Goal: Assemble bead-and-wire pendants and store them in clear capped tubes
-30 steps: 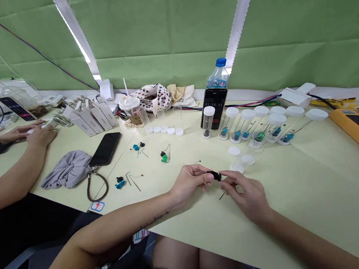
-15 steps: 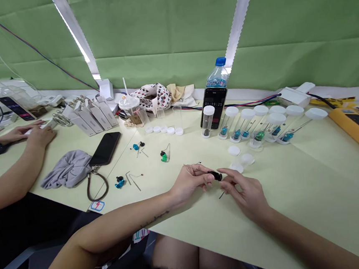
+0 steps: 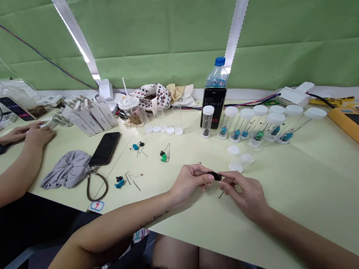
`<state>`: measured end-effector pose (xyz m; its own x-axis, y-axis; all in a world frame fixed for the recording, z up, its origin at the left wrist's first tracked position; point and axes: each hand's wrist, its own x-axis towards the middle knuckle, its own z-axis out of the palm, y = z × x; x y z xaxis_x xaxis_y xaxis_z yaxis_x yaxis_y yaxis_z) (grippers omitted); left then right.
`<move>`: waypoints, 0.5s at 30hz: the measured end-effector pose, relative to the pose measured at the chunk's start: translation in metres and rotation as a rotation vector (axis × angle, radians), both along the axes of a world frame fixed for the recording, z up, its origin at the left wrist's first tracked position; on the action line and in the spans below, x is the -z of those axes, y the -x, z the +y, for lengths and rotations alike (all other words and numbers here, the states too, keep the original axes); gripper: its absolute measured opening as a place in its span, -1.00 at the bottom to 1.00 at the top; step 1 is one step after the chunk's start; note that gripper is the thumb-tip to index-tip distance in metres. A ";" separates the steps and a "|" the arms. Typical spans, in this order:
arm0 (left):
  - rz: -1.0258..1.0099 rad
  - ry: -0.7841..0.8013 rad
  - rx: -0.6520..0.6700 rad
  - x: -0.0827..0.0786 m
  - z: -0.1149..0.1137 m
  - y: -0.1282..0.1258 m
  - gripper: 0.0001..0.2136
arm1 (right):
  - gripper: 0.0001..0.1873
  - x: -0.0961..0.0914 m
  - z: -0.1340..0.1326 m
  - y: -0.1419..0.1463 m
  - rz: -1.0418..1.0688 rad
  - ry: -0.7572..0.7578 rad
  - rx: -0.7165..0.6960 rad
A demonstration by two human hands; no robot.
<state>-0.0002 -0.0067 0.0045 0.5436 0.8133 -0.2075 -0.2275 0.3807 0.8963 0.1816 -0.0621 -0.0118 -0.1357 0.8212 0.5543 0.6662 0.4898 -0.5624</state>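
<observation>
My left hand (image 3: pixel 190 182) pinches a small black part (image 3: pixel 216 175) just above the pale yellow table (image 3: pixel 297 191). My right hand (image 3: pixel 245 191) meets it from the right, fingertips closed on the same black part. A thin metal pin (image 3: pixel 221 195) lies on the table under my right fingers. Loose white caps (image 3: pixel 241 160) rest just beyond my hands. Further back stands a row of clear capped vials (image 3: pixel 254 126) holding blue and green parts.
A phone showing a timer (image 3: pixel 212 107) leans on a water bottle (image 3: pixel 216 74). Small blue, green and black parts with pins (image 3: pixel 164 156) lie left of centre, by a black phone (image 3: pixel 105 148) and grey cloth (image 3: pixel 66 169). Another person's arms (image 3: pixel 15 165) rest at far left. An orange power strip (image 3: pixel 356 129) sits right.
My hands have stayed almost still on the black part, with only slight finger shifts. The timer on the propped phone has advanced.
</observation>
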 end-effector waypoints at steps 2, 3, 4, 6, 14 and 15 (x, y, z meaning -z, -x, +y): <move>0.004 -0.004 0.009 0.001 0.000 0.000 -0.66 | -0.80 0.000 0.000 0.000 0.001 0.031 -0.004; 0.006 -0.006 0.012 0.001 0.001 0.000 -0.66 | -0.79 0.000 0.000 0.000 0.003 0.044 -0.009; 0.008 -0.008 0.014 0.002 0.001 0.000 -0.66 | -0.79 0.000 -0.001 -0.001 0.006 0.051 -0.015; 0.012 -0.014 0.017 0.001 0.001 0.001 -0.66 | -0.79 0.000 -0.001 -0.001 0.006 0.063 -0.025; 0.002 -0.004 0.001 -0.002 -0.001 0.000 -0.66 | -0.79 0.001 0.000 -0.002 -0.002 0.087 -0.040; -0.002 0.003 -0.006 -0.002 -0.001 0.000 -0.67 | -0.80 0.000 0.000 -0.001 0.006 0.088 -0.040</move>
